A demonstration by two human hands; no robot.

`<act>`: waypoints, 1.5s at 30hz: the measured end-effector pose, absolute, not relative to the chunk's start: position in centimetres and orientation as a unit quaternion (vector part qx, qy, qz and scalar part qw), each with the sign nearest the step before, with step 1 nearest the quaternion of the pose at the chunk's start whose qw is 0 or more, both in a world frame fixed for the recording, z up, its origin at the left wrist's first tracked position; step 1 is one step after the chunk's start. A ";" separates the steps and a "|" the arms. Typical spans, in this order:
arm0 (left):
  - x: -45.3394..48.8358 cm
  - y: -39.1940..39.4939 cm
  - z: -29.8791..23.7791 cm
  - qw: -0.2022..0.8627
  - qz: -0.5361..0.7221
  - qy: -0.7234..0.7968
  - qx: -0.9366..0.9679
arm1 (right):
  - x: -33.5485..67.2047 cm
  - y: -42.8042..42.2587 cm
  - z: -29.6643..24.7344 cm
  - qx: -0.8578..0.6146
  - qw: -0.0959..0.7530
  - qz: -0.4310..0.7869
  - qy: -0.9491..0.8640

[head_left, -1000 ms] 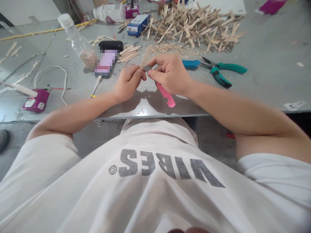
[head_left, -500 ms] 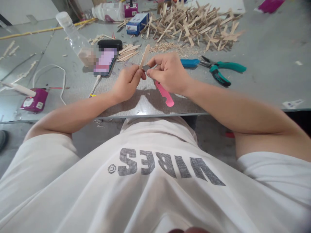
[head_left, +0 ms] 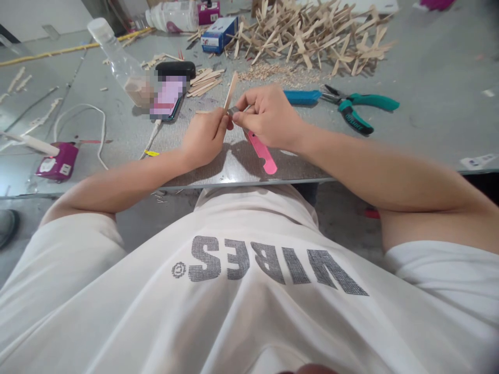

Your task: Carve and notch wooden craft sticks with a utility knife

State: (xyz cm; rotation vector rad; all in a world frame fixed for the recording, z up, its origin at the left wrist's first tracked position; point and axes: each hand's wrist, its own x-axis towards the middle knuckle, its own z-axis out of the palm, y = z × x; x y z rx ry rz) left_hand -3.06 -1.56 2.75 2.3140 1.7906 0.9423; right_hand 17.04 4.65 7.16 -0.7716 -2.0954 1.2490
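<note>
My left hand [head_left: 206, 134] is closed around a flat wooden craft stick [head_left: 231, 89], which points up from between thumb and fingers. A short bit of pale wood [head_left: 201, 111] shows at the far side of that hand. My right hand [head_left: 268, 114] pinches a small grey blade-like piece [head_left: 233, 110] against the stick's side, close to the left thumb. Under the right hand, a pink flat handle-like piece [head_left: 265, 156] with a notch shows; its upper end is hidden, and I cannot tell whether the hand touches it.
Teal-handled pliers [head_left: 356, 109] and a blue strip-like tool [head_left: 302, 97] lie to the right. Wood shavings [head_left: 273, 77] and a heap of craft sticks [head_left: 307, 36] lie beyond. Leftward are a phone [head_left: 169, 98], a plastic bottle [head_left: 120, 62], and a purple box [head_left: 58, 162].
The grey piece shows more plainly beside the stick, and the right fingertips have shifted slightly toward the left hand. The stick tilts a little differently. The view has shifted slightly.
</note>
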 end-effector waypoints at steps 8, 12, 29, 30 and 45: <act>-3.0 -1.6 2.5 0.010 0.284 0.594 0.752 | 16.9 5.8 5.6 -0.271 0.289 0.465 -0.792; -2.8 -1.7 2.6 0.000 0.279 0.598 0.752 | 16.8 6.0 5.3 -0.278 0.285 0.466 -0.790; -2.3 0.0 2.8 0.103 0.394 0.593 0.695 | 16.0 7.8 4.8 -0.284 0.326 0.446 -0.784; -2.6 0.2 2.7 0.111 0.395 0.588 0.697 | 16.0 7.8 4.9 -0.283 0.321 0.450 -0.784; -5.0 1.1 2.5 0.297 0.349 0.537 0.708 | 16.8 7.8 5.9 -0.271 0.287 0.515 -0.761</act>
